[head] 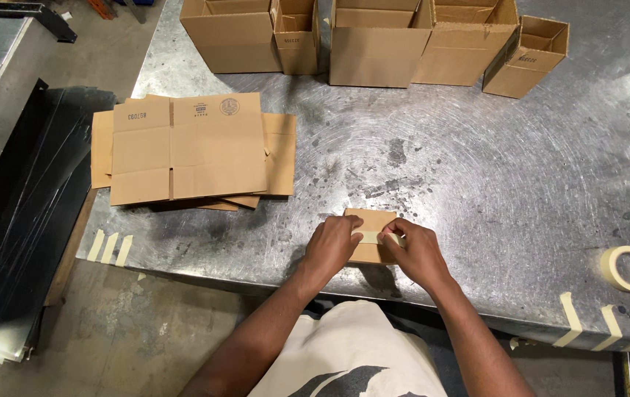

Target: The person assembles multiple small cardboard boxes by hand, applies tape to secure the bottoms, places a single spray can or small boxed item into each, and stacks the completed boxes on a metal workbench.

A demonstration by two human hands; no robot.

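Both hands sit on a small cardboard box (371, 220) at the near edge of the steel table (506, 169). My left hand (332, 242) lies flat over the box's left side, fingers spread and pressing down, clamped on nothing. My right hand (418, 250) has thumb and fingertips pinched together on a strip of pale masking tape (370, 237) that runs across the box top between the two hands. To lay the strip well, I judge the pinch should stay low and taut while the left hand holds the box against sliding; rubbing outward from the pinch would seat the tape without wrinkles. Well off to the right of the grip, a tape roll (628, 268) rests near pre-cut tape strips (609, 323) hanging off the table edge; more strips (109, 247) hang to the far left. Beyond the left hand lies a stack of flattened cartons (190, 147); past both hands, open boxes (373, 40) line the far side.
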